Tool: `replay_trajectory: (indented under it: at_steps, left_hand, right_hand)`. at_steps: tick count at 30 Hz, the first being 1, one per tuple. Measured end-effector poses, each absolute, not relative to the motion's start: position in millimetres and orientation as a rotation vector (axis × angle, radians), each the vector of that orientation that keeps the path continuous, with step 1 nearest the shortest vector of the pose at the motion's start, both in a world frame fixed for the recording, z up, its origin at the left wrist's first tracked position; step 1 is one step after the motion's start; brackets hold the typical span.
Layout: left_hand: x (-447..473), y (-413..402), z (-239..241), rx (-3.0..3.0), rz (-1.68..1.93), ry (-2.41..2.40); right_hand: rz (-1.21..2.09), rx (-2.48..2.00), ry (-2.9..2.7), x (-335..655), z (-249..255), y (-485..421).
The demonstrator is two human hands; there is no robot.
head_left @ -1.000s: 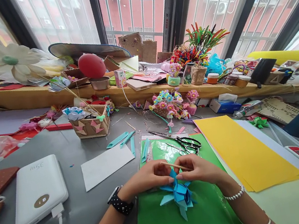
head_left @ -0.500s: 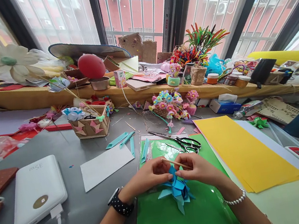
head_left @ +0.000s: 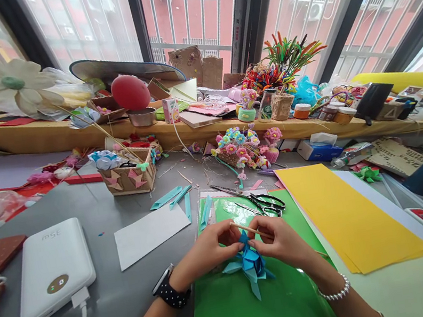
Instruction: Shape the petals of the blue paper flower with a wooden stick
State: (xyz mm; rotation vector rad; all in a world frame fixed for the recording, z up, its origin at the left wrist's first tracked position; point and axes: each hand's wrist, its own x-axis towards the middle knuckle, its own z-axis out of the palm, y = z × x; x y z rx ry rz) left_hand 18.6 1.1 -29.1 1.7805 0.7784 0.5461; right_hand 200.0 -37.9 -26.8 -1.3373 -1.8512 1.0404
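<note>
Both my hands meet over a green sheet (head_left: 238,316) at the table's near edge. My left hand (head_left: 213,246) and my right hand (head_left: 277,238) pinch the top of a blue folded paper flower (head_left: 250,265), whose pointed petals hang toward me. A thin wooden stick (head_left: 248,230) lies across my fingertips, held by my right hand against the flower's upper petal. My left wrist wears a black dotted watch (head_left: 168,290); my right wrist wears a bead bracelet (head_left: 335,292).
Scissors (head_left: 262,204) lie just beyond my hands. Yellow paper sheets (head_left: 342,212) spread to the right, a white paper (head_left: 149,234) and teal strips (head_left: 173,196) to the left. A white power bank (head_left: 53,269) with cable sits far left. A small basket (head_left: 129,175) and crowded craft shelf stand behind.
My hands and the blue flower have shifted slightly away from me and turned a little; the grip on flower and stick is the same.
</note>
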Motion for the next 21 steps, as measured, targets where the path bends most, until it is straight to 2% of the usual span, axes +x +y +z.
replay_trajectory:
  at_steps: [9,17,21]
  left_hand:
    - [19.1,-1.0,-25.2,1.924,0.603,0.795]
    - [18.1,-5.5,-28.9,2.291,0.706,0.822]
    - [19.0,-5.0,-28.4,2.128,0.705,0.822]
  right_hand:
    - [0.854,-1.400,-1.921,199.9,-24.9,-39.6]
    - [0.723,-1.421,-1.955,201.2,-21.6,-41.4]
    - [0.678,-1.394,-1.983,201.5,-21.7,-41.8]
